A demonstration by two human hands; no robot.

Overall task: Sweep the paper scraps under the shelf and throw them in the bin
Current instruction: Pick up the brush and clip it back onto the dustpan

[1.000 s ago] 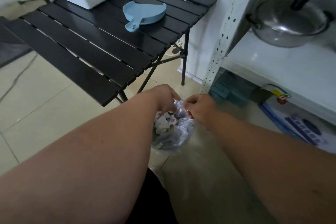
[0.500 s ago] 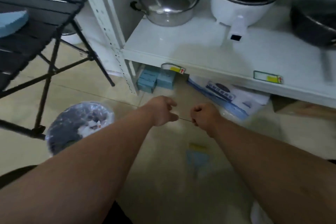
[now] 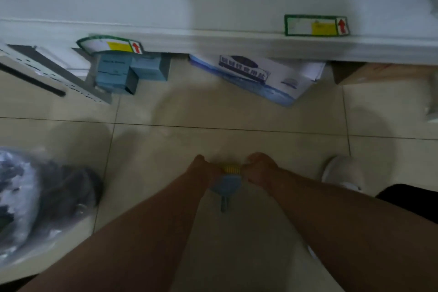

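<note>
A small blue hand brush [image 3: 225, 185] with yellow bristles lies on the tiled floor in front of the white shelf [image 3: 213, 42]. My left hand [image 3: 201, 169] and my right hand [image 3: 260, 169] hang on either side of the bristle end, both with curled fingers. Neither hand shows anything held, and blur hides whether they touch the brush. The bin [image 3: 21, 208], lined with a clear plastic bag, stands on the floor at the far left, with pale blurred contents inside. No loose scraps show on the floor under the shelf.
Under the shelf sit blue boxes [image 3: 116, 71], a white-and-blue carton [image 3: 260, 76] and a brown carton [image 3: 379, 71]. The perforated shelf post [image 3: 47, 73] slants at the left. A pale shoe [image 3: 341, 173] stands on the tiles to the right.
Both hands let go of the bin bag and moved right, away from the bin. The view tilted down to the floor, and the hands now flank the brush.
</note>
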